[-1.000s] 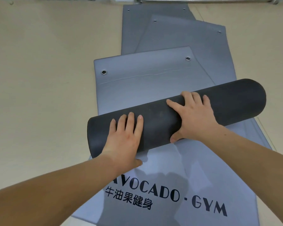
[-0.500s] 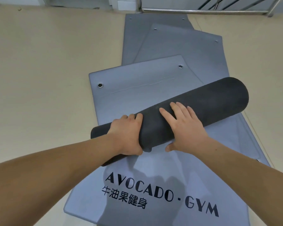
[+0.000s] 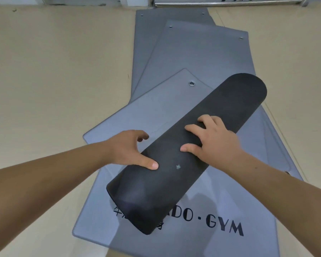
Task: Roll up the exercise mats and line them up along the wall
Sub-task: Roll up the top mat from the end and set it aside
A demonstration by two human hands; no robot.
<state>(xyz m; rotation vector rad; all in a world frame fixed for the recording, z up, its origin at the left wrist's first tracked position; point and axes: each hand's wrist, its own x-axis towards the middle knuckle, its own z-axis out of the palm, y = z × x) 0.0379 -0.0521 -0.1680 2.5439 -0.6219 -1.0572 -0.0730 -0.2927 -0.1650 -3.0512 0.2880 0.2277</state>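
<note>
Left hand (image 3: 130, 151): gripping, thumb flat on the upper face of the rolled mat (image 3: 174, 182), fingers curled round its far side. Right hand (image 3: 213, 143): also gripping, fingers hooked over the top of the roll, thumb pressed to the near face. Rolled mat: black, fully wound, held on a diagonal with one end toward the person and the other angled away to the right; it appears lifted clear of the stack, its shadow falling on the lettering below. Beneath: printed mat (image 3: 137, 117), grey, flat, with a metal eyelet (image 3: 191, 83) at a far corner. Under that, a second mat (image 3: 202, 52) and a third mat (image 3: 174, 14), both still flat and fanned askew on the beige floor (image 3: 54, 71), with a metal rail (image 3: 230, 4) beyond. Hazards, as judged: nothing binds the roll, so a slackened grip could let the outer layer spring open; both hands sit toward the near half, so the long far end may sag or swing; footing on the loose overlapped mats may slide.
</note>
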